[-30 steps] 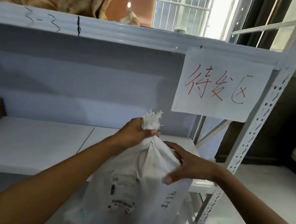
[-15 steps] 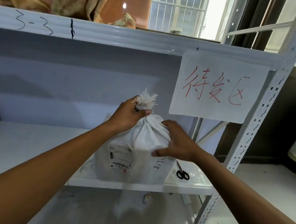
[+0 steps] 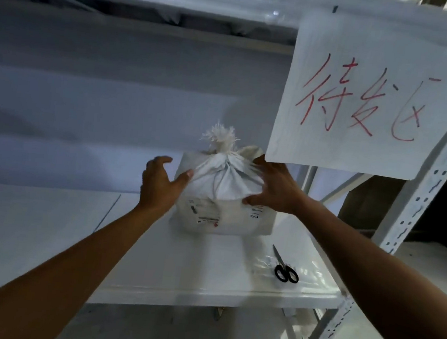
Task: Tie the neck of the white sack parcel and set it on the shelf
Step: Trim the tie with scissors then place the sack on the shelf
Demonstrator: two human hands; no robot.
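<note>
The white sack parcel [image 3: 222, 196] stands upright on the white shelf [image 3: 47, 229], well back from the front edge. Its neck is bunched and bound with a tie, with a frayed tuft on top. A shipping label faces me on its front. My left hand [image 3: 158, 182] is at the sack's left side, fingers spread, thumb touching the cloth. My right hand [image 3: 272, 187] lies flat on the sack's upper right shoulder, fingers apart. Neither hand grips the neck.
Black-handled scissors [image 3: 284, 268] lie on the shelf to the right front of the sack. A paper sign [image 3: 365, 101] with red writing hangs from the upper shelf beam just above my right hand. A perforated upright post [image 3: 418, 204] stands at the right.
The sack went from held in front of the shelf onto the shelf and further back. My left hand let go of the neck and opened at the sack's side.
</note>
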